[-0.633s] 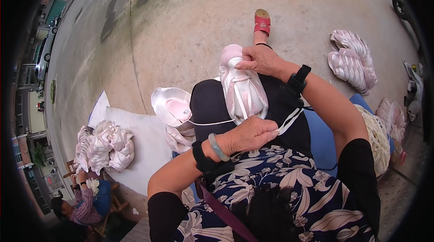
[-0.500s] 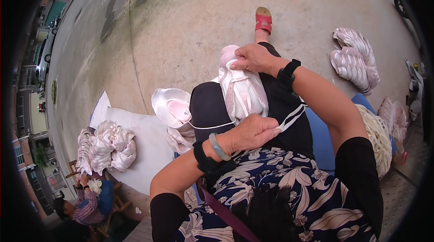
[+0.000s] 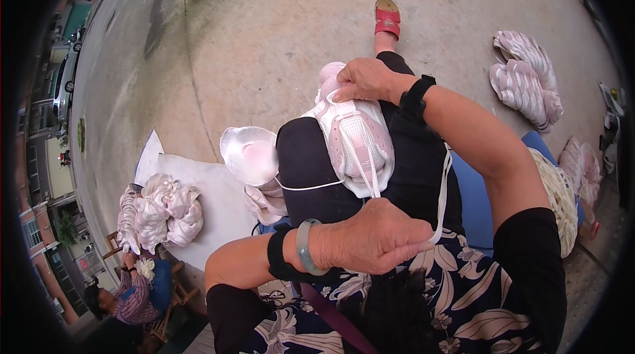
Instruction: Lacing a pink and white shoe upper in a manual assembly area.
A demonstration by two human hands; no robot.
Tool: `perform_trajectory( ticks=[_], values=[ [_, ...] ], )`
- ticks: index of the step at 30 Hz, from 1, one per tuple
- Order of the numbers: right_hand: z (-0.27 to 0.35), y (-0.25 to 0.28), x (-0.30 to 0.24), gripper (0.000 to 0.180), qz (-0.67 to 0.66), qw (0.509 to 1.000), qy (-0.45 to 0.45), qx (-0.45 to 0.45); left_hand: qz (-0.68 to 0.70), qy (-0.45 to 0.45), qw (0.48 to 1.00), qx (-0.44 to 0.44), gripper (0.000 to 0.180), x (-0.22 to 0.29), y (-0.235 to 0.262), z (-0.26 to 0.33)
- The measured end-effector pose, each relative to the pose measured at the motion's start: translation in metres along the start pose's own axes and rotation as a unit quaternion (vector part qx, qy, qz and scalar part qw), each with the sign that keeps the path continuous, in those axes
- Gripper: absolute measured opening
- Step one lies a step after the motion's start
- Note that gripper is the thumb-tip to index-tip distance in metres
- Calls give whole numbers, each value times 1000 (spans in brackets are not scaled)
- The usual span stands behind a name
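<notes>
A pink and white sneaker upper [image 3: 360,132], with mesh and white laces, lies across my black-trousered lap. My right hand [image 3: 369,80] pinches its far end near the tongue, thumb on top. Close to my belly my left hand [image 3: 380,238] is closed on a white shoelace [image 3: 372,182], which runs taut from the upper into the fist. A loose length of lace loops out to the right of that fist. Another thin strand stretches left from the upper to the white and pink uppers beside my left knee.
Bundled pink-white uppers [image 3: 162,212] lie on a white sheet [image 3: 221,185] at left; more bundles [image 3: 529,79] rest on the concrete at right. A pile of cream laces [image 3: 555,198] is by my right elbow. A seated person [image 3: 135,291] works at lower left.
My left hand has pulled back toward my body, drawing the lace from the upper longer and tight. My right hand keeps its grip on the upper's far end.
</notes>
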State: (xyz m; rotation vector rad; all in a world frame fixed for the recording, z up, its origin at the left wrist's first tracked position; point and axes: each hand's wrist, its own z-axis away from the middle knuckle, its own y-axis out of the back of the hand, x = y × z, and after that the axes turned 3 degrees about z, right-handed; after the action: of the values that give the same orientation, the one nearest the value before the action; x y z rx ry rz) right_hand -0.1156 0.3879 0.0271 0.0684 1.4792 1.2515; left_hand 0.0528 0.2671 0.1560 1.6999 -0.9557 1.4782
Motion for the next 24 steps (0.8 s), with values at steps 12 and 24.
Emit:
perform_trajectory(
  ticks=[12, 24],
  values=[
    [69, 14, -18, 28, -325, 941, -54, 74, -206, -138, 967, 54, 16, 12, -9, -10],
    [95, 12, -52, 7, -358, 932, -48, 34, -290, -180, 939, 50, 11, 1, -27, -12]
  ],
)
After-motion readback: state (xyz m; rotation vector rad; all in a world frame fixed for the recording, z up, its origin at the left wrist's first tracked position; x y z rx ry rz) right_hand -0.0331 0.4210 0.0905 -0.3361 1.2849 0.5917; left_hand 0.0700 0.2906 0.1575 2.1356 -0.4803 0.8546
